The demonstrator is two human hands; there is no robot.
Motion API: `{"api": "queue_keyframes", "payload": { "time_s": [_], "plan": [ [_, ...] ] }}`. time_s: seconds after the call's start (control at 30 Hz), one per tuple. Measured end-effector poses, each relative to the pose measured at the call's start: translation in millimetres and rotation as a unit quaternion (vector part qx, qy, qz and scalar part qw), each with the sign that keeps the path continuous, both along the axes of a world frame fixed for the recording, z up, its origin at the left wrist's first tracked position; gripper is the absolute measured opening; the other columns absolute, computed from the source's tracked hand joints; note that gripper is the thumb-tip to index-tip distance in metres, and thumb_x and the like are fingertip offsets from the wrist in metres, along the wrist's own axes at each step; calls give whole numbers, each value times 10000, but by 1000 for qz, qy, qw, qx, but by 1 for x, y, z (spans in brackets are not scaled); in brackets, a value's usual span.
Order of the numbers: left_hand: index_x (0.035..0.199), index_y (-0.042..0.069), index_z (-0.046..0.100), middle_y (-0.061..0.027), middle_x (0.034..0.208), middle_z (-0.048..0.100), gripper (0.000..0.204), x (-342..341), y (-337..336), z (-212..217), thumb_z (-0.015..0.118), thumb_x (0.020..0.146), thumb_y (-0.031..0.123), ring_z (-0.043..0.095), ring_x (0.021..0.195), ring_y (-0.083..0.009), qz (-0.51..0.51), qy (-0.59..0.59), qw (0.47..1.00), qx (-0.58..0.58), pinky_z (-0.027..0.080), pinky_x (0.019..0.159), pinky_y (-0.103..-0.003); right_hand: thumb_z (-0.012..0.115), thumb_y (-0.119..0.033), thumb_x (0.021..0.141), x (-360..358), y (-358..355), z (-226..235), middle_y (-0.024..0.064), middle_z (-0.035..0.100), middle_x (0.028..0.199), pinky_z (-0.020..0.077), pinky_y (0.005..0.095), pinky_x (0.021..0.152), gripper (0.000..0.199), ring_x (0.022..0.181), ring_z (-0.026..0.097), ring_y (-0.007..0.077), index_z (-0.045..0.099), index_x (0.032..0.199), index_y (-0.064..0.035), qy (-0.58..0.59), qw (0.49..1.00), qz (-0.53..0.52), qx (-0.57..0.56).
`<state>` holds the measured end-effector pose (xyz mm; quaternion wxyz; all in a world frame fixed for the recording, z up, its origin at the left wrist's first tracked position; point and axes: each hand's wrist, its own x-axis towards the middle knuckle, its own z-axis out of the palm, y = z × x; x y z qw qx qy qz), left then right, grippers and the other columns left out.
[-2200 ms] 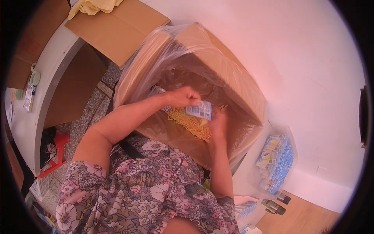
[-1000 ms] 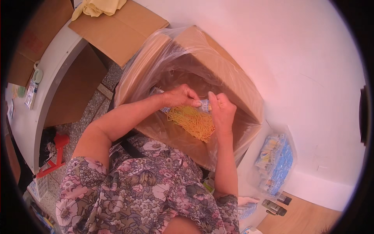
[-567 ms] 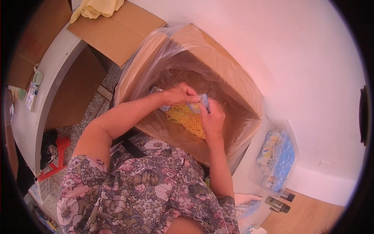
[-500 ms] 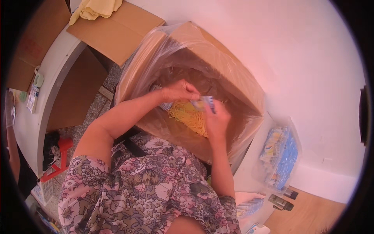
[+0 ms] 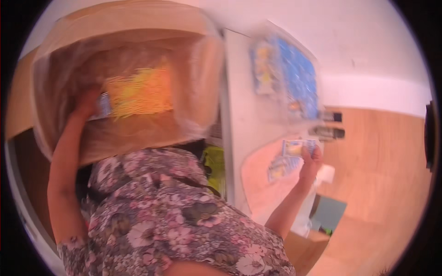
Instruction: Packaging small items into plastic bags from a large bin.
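Observation:
My right hand [image 5: 311, 163], reaching out to the right, pinches a small printed packet [image 5: 293, 147] with striped edges. Just under it, similar packets [image 5: 282, 169] lie on a pink sheet [image 5: 256, 166]. My left hand [image 5: 87, 102] is down inside a large cardboard box [image 5: 117, 36] lined with clear plastic. It is at a blue-and-white striped packet [image 5: 105, 106] by the left end of a heap of thin yellow sticks [image 5: 140, 94]. Blur and shadow hide the left fingers, so whether they grip that packet cannot be made out.
A clear bag of blue and yellow packets [image 5: 298, 76] rests on the white table [image 5: 239, 115] right of the box. Two dark-ended objects [image 5: 329, 133] sit by the table's right side. A green-grey panel [image 5: 329, 212] stands lower right, above the wooden floor [image 5: 382, 184].
The view has swung right, so the box now appears at left. My hands have parted: the right moved from over the box to the pink sheet with a packet, the left went down into the box.

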<state>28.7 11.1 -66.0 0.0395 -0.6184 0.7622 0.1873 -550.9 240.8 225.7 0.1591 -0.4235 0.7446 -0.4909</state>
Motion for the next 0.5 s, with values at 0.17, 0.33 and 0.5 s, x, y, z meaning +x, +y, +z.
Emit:
{"api": "queue_keyframes", "payload": {
  "time_s": [0.17, 0.33, 0.5],
  "plan": [
    [1046, 75, 569, -133, 1005, 582, 648, 26, -21, -43, 774, 433, 33, 545, 975, -315, -6, 108, 994, 19, 437, 844, -394, 643, -7, 740, -45, 82, -28, 24, 641, 811, 453, 210, 624, 190, 666, 560, 77, 630, 929, 5, -33, 984, -79, 159],
    [931, 77, 629, -138, 919, 608, 404, 57, -12, -61, 694, 534, 38, 559, 910, -332, -30, 63, 990, -120, 454, 796, -404, 690, -87, 699, -67, 105, -59, 49, 622, 803, 461, 274, 663, 230, 702, 558, 146, 634, 913, -24, 147, 958, -113, 221],
    [871, 106, 667, -145, 911, 633, 249, 16, -3, -18, 564, 656, 33, 589, 910, -314, -37, 70, 978, -194, 459, 807, -421, 676, -85, 759, -54, 78, -36, 101, 607, 945, 451, 296, 683, 197, 849, 561, 212, 609, 930, -14, 460, 878, -122, 56]
  ]
}}
